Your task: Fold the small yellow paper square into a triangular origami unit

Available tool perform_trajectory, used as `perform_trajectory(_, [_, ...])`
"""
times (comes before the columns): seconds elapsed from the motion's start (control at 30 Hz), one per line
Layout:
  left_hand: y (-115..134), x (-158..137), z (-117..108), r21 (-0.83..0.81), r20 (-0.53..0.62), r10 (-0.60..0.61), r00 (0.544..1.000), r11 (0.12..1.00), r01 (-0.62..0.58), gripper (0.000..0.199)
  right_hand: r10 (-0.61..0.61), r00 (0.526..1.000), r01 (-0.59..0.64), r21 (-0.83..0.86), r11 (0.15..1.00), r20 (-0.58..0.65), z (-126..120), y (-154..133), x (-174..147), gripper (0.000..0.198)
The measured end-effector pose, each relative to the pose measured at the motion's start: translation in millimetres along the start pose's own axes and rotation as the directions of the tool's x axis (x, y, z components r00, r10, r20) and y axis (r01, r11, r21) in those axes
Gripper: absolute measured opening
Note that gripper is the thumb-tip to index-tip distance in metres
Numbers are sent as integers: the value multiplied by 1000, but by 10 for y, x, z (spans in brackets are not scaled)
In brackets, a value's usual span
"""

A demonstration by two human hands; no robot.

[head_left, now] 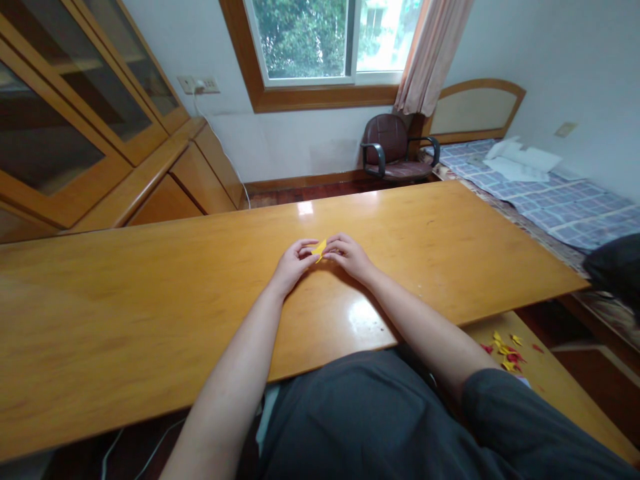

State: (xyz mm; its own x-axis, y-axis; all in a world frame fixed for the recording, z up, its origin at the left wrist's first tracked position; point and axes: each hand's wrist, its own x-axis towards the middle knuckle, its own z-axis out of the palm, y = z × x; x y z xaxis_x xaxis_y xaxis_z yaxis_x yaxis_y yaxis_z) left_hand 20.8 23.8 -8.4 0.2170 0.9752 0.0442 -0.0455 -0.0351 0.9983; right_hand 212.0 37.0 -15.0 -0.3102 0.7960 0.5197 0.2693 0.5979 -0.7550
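Observation:
Between my two hands, just over the wooden table [190, 300], is a small piece of folded yellow paper [319, 249]. My left hand [294, 265] pinches its left side, thumb in front and fingers behind. From the right, the fingertips of my right hand [351, 257] close on the paper's other side. The paper comes to a point at the top; its exact folded shape is too small to make out. Both forearms rest over the table's near edge.
On a lower wooden surface at the right lie several small folded red and yellow paper pieces [510, 353]. Beyond the table stands a dark red armchair [390, 143]. A bed [560, 193] is on the right, a glass-door cabinet [95, 100] on the left.

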Motion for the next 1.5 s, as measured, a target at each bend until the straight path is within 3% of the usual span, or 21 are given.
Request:
perform_trajectory(0.6, [34,-17,32,-46,34,-14,999,999,16,49,45,998,-44,39,998,-51,-41,-69,-7,14])
perform_trajectory(1.5, [-20,-2,43,64,8,45,999,997,-46,42,141,988,-136,77,988,-68,0,-121,-19,17])
